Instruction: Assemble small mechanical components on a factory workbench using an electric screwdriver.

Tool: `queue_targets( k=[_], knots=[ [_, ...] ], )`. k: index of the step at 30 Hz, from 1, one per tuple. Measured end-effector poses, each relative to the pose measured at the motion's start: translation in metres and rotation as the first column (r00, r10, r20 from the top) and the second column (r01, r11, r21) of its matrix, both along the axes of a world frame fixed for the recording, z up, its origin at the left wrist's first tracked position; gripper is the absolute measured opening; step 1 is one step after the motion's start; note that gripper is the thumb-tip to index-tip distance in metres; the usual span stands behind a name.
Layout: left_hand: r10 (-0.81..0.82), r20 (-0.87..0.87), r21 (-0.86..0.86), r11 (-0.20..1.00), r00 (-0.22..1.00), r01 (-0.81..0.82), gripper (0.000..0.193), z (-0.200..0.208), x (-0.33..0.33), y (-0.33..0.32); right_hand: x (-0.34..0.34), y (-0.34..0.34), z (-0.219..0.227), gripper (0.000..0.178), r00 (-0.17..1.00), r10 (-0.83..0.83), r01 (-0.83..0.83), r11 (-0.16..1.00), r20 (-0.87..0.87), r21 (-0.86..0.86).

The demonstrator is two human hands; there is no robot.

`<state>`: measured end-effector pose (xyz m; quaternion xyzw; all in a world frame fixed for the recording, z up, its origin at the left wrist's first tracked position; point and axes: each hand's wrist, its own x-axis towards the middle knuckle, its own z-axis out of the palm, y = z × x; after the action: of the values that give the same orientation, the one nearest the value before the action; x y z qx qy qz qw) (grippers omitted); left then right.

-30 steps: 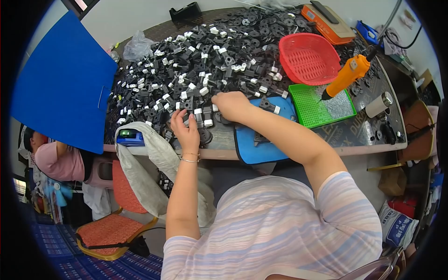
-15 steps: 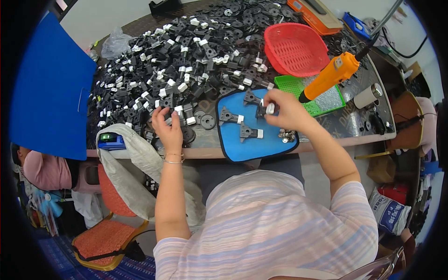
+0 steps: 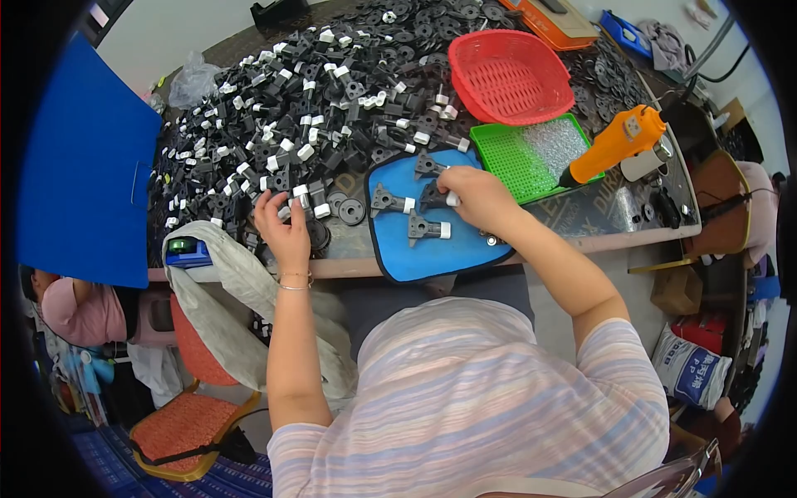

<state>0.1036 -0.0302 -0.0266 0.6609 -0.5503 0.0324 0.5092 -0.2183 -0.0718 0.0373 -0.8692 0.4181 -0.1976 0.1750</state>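
Note:
My right hand (image 3: 479,199) pinches a black plastic part with a white end (image 3: 437,197), low over the blue mat (image 3: 415,264). Three similar black-and-white parts lie about it: an upper part (image 3: 428,166), a left part (image 3: 390,202) and a lower part (image 3: 429,229). Small round metal pieces (image 3: 491,241) show partly beneath my right wrist. At the near edge of the big pile (image 3: 274,108), my left hand (image 3: 284,231) has its fingers apart beside a white-tipped part (image 3: 300,196). Whether its fingertips touch that part is hard to see.
A green basket (image 3: 500,162) holds small shiny pieces, with a red basket (image 3: 510,79) behind it. An orange electric screwdriver (image 3: 618,143) hangs over its right side. Black discs (image 3: 352,212) lie between pile and mat. A blue panel (image 3: 87,166) stands at the left.
My right hand has moved left and brought its part down among the others on the mat. The screwdriver has swung a little right. My left hand stays by the pile; the view has shifted slightly.

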Motion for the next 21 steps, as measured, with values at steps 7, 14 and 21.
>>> queue_targets(
  k=[7, 14, 21],
  knots=[
    [0.029, 0.025, 0.027, 0.999, 0.999, -0.030, 0.021, 0.001, 0.001, 0.000, -0.006, 0.012, 0.023, 0.021, 0.984, 0.033, -0.087, 0.947, -0.176, -0.308],
    [0.016, 0.001, 0.014, 1.000, 1.000, -0.016, 0.021, 0.000, 0.003, -0.002, 0.004, 0.030, 0.028, 0.032, 0.985, 0.174, -0.174, 0.985, 0.008, 0.001],
    [0.005, -0.001, 0.003, 1.000, 1.000, -0.005, 0.021, 0.001, 0.003, -0.001, 0.016, 0.039, 0.023, 0.026, 0.988, 0.148, -0.135, 0.967, -0.048, 0.215]
  ],
)
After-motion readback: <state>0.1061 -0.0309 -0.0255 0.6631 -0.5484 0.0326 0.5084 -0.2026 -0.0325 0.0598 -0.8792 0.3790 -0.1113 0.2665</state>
